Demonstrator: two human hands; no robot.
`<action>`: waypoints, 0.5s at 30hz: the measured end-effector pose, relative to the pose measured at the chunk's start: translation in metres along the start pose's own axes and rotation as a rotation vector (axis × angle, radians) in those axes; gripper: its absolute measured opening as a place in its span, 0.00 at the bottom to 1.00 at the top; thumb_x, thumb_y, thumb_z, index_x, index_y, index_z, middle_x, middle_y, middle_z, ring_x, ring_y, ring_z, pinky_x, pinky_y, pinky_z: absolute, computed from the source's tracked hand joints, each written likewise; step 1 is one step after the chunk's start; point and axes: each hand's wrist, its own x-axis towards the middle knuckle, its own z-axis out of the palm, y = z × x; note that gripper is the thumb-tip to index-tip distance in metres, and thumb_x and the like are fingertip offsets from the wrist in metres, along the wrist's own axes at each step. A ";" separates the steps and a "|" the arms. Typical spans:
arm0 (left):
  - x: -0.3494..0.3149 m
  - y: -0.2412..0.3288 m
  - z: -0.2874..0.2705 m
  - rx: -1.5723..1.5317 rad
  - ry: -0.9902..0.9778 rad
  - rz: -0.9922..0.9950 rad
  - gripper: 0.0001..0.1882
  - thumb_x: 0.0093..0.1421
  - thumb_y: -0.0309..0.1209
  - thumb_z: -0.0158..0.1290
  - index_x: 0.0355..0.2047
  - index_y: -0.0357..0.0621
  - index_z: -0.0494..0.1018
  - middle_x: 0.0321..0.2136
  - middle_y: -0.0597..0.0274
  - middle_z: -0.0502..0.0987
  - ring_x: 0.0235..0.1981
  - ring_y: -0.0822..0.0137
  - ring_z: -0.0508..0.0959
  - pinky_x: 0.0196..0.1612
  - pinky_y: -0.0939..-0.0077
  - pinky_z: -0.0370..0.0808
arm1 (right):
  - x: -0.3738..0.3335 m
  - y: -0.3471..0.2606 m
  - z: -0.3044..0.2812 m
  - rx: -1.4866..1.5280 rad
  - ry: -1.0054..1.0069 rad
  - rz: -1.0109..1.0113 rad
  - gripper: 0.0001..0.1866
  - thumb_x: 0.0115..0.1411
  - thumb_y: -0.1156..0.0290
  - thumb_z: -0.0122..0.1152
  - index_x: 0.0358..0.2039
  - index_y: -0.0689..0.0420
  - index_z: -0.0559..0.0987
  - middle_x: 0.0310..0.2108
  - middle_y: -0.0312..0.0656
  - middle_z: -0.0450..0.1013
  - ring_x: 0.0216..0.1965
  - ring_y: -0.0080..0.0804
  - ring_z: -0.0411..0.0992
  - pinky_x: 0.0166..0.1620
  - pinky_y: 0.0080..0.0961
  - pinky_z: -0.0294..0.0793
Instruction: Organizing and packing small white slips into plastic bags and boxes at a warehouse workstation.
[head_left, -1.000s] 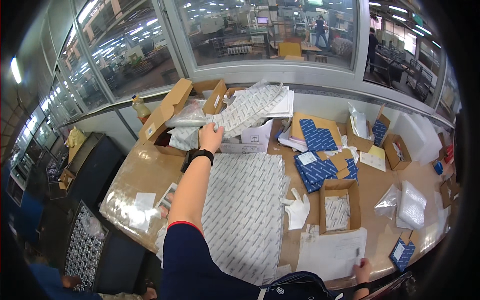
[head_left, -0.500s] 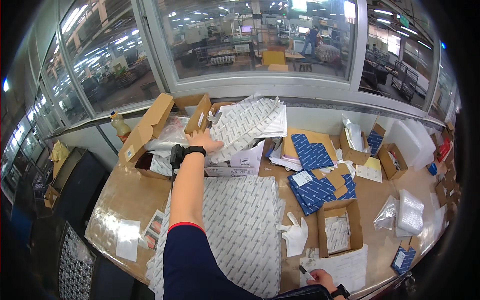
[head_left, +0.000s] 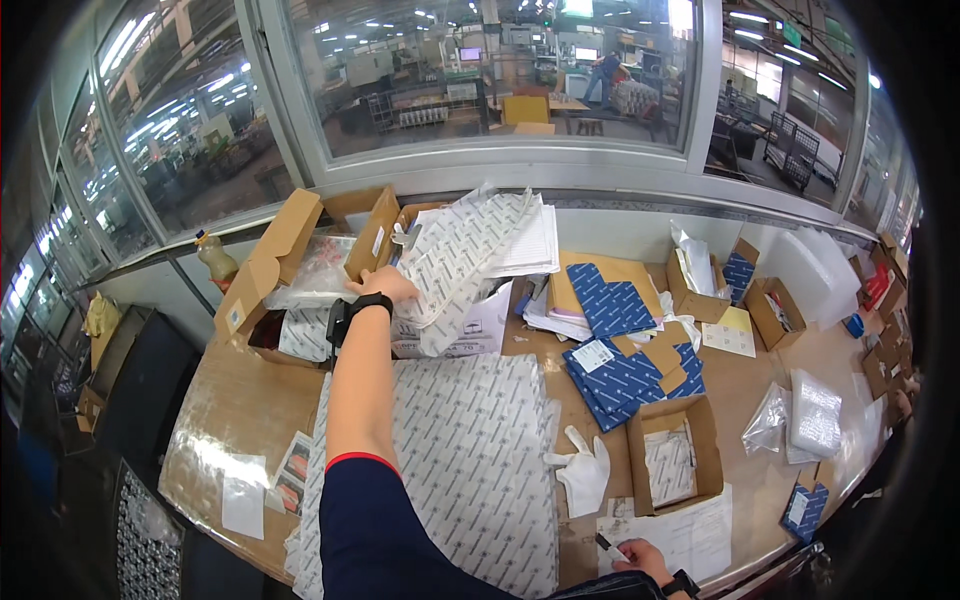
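My left hand (head_left: 388, 285) reaches to the back of the table, palm down, fingers spread beside the brown cardboard flap (head_left: 372, 235). Its thumb side lies against a patterned white wrapping sheet (head_left: 465, 255) draped over a white printed carton (head_left: 480, 335); the fingertips are partly hidden. Low in the picture, my right hand (head_left: 645, 560) is closed around a black-and-white marker pen (head_left: 608, 548), above white papers (head_left: 700, 535). Between my arms lies a stack of patterned sheets (head_left: 460, 450). Beside it are a white glove (head_left: 583, 472) and an open cardboard box (head_left: 710, 455) with wrapped contents.
Blue flattened cartons (head_left: 610, 375) lie right of centre. Farther right are small cardboard boxes (head_left: 775, 312), bubble-wrap pouches (head_left: 815, 415) and a blue packet (head_left: 803, 512). A bottle (head_left: 214, 258) stands back left behind an open carton (head_left: 262, 270). A window wall (head_left: 520, 160) bounds the table's far side.
The lower end of the patterned sheet by my left hand has slid down over the front of the white carton. The view has shifted slightly. My right hand still holds the marker pen.
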 end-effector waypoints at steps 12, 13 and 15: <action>-0.085 0.004 -0.023 -0.208 0.763 0.505 0.07 0.51 0.28 0.48 0.33 0.45 0.68 0.24 0.50 0.75 0.29 0.47 0.75 0.32 0.54 0.69 | -0.006 -0.014 0.006 -0.260 0.049 -0.092 0.17 0.39 0.65 0.63 0.31 0.60 0.76 0.25 0.44 0.69 0.30 0.39 0.69 0.34 0.30 0.69; -0.106 0.009 -0.029 -0.166 0.805 0.593 0.07 0.51 0.27 0.48 0.32 0.45 0.67 0.23 0.50 0.75 0.28 0.47 0.75 0.28 0.54 0.68 | -0.002 -0.006 0.014 -0.367 0.169 -0.229 0.19 0.39 0.66 0.63 0.34 0.59 0.74 0.30 0.47 0.68 0.33 0.42 0.67 0.37 0.33 0.67; -0.157 0.011 -0.037 -0.161 0.798 0.686 0.05 0.51 0.25 0.47 0.30 0.45 0.66 0.20 0.50 0.73 0.26 0.46 0.74 0.28 0.55 0.68 | -0.016 -0.016 0.020 -0.529 0.284 -0.322 0.26 0.39 0.65 0.63 0.41 0.59 0.69 0.38 0.50 0.66 0.41 0.46 0.64 0.43 0.39 0.63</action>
